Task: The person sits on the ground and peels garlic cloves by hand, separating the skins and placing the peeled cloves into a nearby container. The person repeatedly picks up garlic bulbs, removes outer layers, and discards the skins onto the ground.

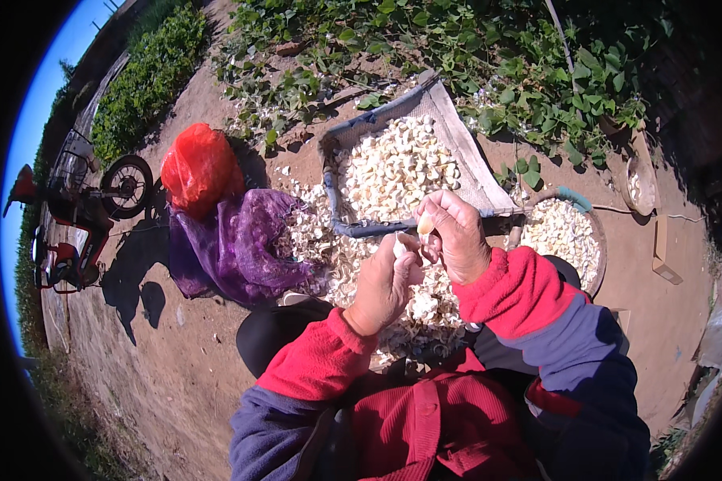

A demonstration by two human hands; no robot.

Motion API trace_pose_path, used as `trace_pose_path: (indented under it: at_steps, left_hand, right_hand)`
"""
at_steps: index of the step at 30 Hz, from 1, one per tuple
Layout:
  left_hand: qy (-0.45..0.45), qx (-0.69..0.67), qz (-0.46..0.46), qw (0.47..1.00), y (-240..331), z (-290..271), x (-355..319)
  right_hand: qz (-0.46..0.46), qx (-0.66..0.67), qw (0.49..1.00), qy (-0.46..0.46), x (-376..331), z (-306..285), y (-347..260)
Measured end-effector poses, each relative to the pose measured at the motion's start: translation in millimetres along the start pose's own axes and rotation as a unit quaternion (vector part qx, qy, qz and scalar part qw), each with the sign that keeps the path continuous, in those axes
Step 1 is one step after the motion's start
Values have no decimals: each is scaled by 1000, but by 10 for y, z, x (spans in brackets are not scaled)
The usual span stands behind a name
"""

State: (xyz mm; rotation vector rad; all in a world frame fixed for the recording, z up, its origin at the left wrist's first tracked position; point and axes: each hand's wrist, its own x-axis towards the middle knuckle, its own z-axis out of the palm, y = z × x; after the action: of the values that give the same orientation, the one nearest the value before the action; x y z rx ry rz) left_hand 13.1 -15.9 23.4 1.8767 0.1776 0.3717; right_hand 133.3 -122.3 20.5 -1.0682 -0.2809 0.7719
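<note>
My right hand (459,238) pinches a pale yellow garlic clove (426,224) between thumb and fingers. Close beside it, my left hand (383,282) is closed, with a small white piece (399,248) at its fingertips; whether that is a clove or a bit of skin I cannot tell. Both hands are over a heap of garlic skins (435,317) between my knees. Just beyond them, whitish garlic cloves (393,170) fill a blue-rimmed woven tray. To the right, more cloves (560,234) lie in a round basket.
On the left, a purple mesh bag (233,248) lies against loose skins, with a red plastic bag (200,168) behind it. A red motorbike (76,228) stands farther left. Leafy plants (457,48) border the far side. A cardboard box (666,255) is at the right.
</note>
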Motion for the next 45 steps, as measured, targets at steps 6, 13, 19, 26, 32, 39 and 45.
trace_pose_path:
  at_steps: [6, 13, 19, 26, 32, 39, 45]
  left_hand:
    - [2, -104, 11, 994, -45, 7, 61]
    - [-2, 107, 18, 994, -143, -32, 54]
    - [-53, 224, 47, 972, -162, -42, 61]
    - [-95, 235, 78, 964, -98, 28, 25]
    - [-160, 53, -28, 985, 35, 168, 13]
    - [-127, 94, -2, 987, -89, 151, -9]
    - [-130, -106, -175, 970, -208, 127, 20]
  right_hand:
    - [-346, -487, 799, 61, 558, -8, -348]
    - [-146, -310, 926, -157, 17, 46, -317]
    - [-187, -424, 876, -136, -26, -3, -261]
    - [-236, -475, 843, -85, -265, -86, -231]
    - [-108, -314, 942, 41, -767, -518, -556]
    - [-124, -214, 900, 360, -1723, -2346, -717]
    - [107, -212, 809, 537, -2318, -3723, 83]
